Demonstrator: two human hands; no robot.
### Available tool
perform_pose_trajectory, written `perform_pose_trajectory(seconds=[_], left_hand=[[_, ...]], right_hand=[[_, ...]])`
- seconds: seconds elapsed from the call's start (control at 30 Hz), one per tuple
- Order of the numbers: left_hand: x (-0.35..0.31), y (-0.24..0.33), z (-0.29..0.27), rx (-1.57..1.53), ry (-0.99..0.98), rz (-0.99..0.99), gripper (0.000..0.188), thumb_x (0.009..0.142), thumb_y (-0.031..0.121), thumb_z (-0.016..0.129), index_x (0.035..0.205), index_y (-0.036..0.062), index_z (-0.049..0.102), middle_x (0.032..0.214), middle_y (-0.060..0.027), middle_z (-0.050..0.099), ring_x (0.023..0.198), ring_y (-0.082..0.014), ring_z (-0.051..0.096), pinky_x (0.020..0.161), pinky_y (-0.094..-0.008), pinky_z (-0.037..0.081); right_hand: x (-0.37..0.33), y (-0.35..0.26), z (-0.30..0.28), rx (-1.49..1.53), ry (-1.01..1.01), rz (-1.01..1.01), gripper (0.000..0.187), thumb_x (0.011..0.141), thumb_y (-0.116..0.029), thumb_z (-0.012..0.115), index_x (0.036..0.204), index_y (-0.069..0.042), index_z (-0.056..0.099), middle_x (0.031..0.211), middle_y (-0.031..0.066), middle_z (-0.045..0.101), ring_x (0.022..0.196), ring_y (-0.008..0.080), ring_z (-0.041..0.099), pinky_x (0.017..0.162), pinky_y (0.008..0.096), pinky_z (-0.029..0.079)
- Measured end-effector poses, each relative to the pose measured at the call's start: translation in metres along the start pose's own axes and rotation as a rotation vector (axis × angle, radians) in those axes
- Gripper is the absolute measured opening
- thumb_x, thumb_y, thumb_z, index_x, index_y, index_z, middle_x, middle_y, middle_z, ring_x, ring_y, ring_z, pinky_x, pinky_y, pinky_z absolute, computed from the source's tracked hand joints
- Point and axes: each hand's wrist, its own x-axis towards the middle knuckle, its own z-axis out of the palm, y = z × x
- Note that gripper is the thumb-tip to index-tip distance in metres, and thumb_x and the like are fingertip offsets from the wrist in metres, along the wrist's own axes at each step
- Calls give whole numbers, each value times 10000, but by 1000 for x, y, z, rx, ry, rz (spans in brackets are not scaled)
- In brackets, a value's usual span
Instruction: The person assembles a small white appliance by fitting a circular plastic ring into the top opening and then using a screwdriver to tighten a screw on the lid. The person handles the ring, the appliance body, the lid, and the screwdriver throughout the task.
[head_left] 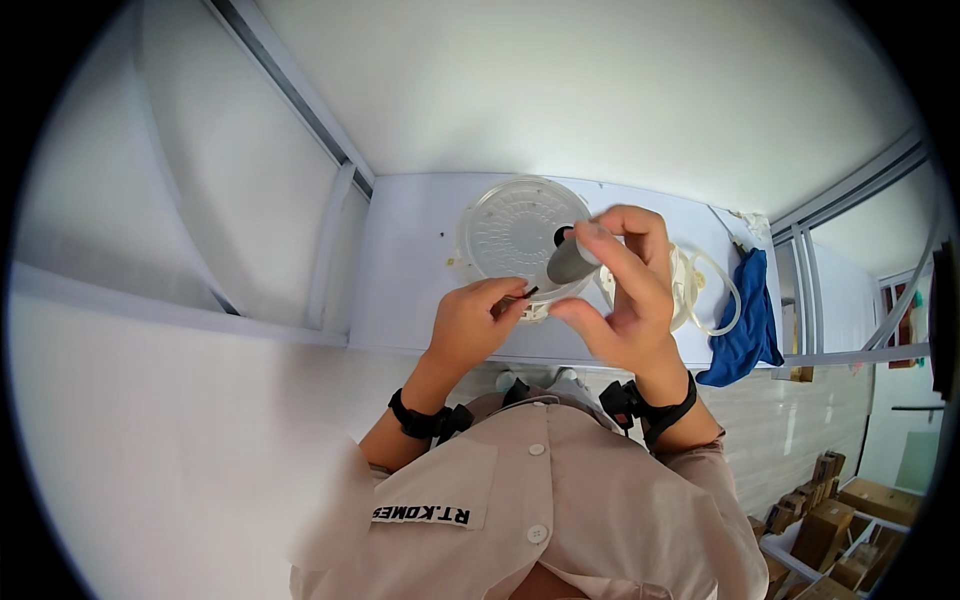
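Observation:
My right hand (640, 295) holds a grey cylinder (571, 262) with a black end, tilted over the near right side of a clear round plastic container (515, 228). Its fingertips touch the cylinder's upper part, and the thumb is spread away below it. At the container's near edge, my left hand (470, 320) pinches a small thin black piece (531, 293), whose exact kind is too small to tell. Partly hidden behind my right hand is a cream-white round part (682, 290).
A white table (405, 250) stands against the wall. On its right side lie a pale loop of tubing (737, 303) and a crumpled blue cloth (745, 325) hanging over the front edge. Metal framing (345, 165) rises at both ends. Cardboard boxes (823, 530) stand at lower right.

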Motion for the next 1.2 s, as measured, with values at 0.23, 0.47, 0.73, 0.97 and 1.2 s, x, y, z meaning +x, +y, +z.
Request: perform_pose_trajectory(seconds=[0.23, 0.47, 0.73, 0.97, 1.2], left_hand=[[-1, -4, 1, -40, -1, -6, 256, 901, 126, 822, 1149, 83, 773, 1002, -80, 815, 748, -228, 768, 672, -323, 596], [-2, -9, 0, -67, 21, 10, 293, 886, 68, 836, 1173, 64, 778, 974, -83, 812, 690, -167, 722, 646, -295, 576], [-1, -10, -1, -84, 10, 26, 267, 876, 81, 855, 1129, 48, 776, 973, -89, 812, 674, -168, 721, 629, -290, 570], [-1, -13, -1, -98, 26, 22, 221, 874, 92, 862, 1076, 54, 780, 951, -84, 809, 660, -168, 716, 616, -290, 562], [1, -13, -2, -83, 0, 26, 218, 872, 98, 862, 1077, 69, 792, 943, -79, 808, 652, -166, 711, 615, -287, 559]], right_hand=[[0, 6, -10, 91, -125, 19, 437, 889, -115, 868, 1294, -10, 741, 1393, 195, 608, 1058, 284, 720, 859, 345, 619], [4, 3, 0, 16, -44, 37, 533, 815, -126, 931, 1299, -15, 735, 1191, 122, 616, 987, 270, 713, 889, 355, 613], [0, 7, -2, 15, -106, -4, 462, 885, -94, 863, 1319, -14, 726, 1263, 168, 610, 1091, 305, 698, 868, 385, 604], [7, -2, 11, 80, -62, 16, 423, 930, -17, 767, 1347, -18, 695, 1242, 177, 647, 1054, 323, 715, 893, 388, 604], [1, 6, 5, -38, -93, -1, 464, 884, -12, 837, 1329, -28, 706, 1212, 181, 671, 1054, 286, 712, 815, 349, 596]])
